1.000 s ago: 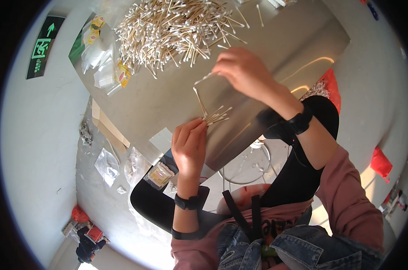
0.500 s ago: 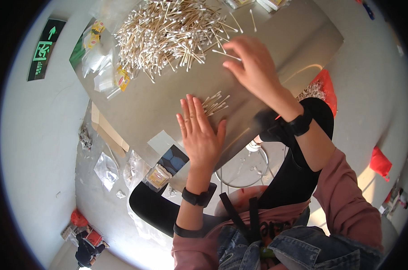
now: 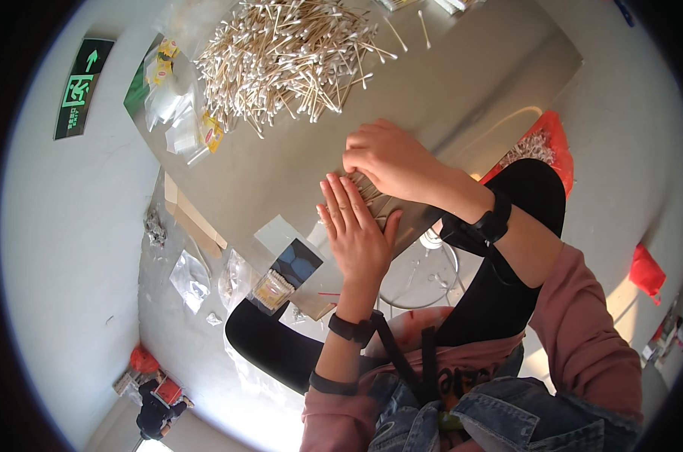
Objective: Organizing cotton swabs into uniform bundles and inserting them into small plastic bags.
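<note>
My left hand [image 3: 360, 239] lies palm down on the metal tabletop [image 3: 281, 177], fingers stretched out and thumb apart. Between its fingers and thumb a small bunch of cotton swabs [image 3: 371, 196] lies on the table, partly covered. My right hand [image 3: 396, 162] is just beyond the left fingertips, over the far end of that bunch. Its fingers are curled together, and whatever they hold is hidden. Farther off, at the back left of the table, rises a large heap of loose cotton swabs [image 3: 281, 60].
Clear plastic bags with yellow labels [image 3: 177, 113] lie left of the heap. A pack of swabs [image 3: 272, 289] and a dark blue patterned card [image 3: 296, 264] sit at the near edge. A red bag of swabs [image 3: 556, 147] stands right; another person [image 3: 155, 410] is at lower left.
My right hand has come from beside the heap toward me, its fingers closing, to the small bunch. The swab that was at its fingertips is out of sight. My left hand has stayed flat.
</note>
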Available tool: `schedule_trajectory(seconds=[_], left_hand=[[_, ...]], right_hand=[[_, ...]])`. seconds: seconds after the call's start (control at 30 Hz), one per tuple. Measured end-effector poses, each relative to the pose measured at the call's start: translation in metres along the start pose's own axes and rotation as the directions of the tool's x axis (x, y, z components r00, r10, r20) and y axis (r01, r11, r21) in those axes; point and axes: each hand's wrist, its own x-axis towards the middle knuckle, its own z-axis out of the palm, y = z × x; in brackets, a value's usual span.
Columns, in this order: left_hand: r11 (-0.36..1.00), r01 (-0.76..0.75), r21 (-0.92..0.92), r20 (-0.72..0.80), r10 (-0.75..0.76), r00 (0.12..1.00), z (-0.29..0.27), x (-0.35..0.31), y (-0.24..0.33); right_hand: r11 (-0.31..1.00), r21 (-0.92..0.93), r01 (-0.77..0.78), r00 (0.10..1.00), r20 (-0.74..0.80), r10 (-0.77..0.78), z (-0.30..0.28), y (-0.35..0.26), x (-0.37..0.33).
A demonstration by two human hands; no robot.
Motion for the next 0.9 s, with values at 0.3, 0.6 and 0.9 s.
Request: schedule_trajectory(seconds=[0.3,0.6,0.9], left_hand=[[0.99,0.036,0.135,-0.017,-0.034,0.999,-0.007,0.026,0.002],[0.989,0.009,0.145,0.003,-0.009,1.0,-0.009,0.028,0.004],[0.667,0.158,-0.728,-0.187,-0.414,0.891,-0.04,0.022,-0.032]], right_hand=[[0.969,0.21,-0.13,0.953,-0.244,0.181,-0.024,0.009,0.0],[0.961,0.206,-0.184,0.969,-0.127,0.213,-0.022,0.008,-0.018],[1.0,0.018,-0.011,1.0,-0.003,0.011,-0.027,-0.003,-0.028]])
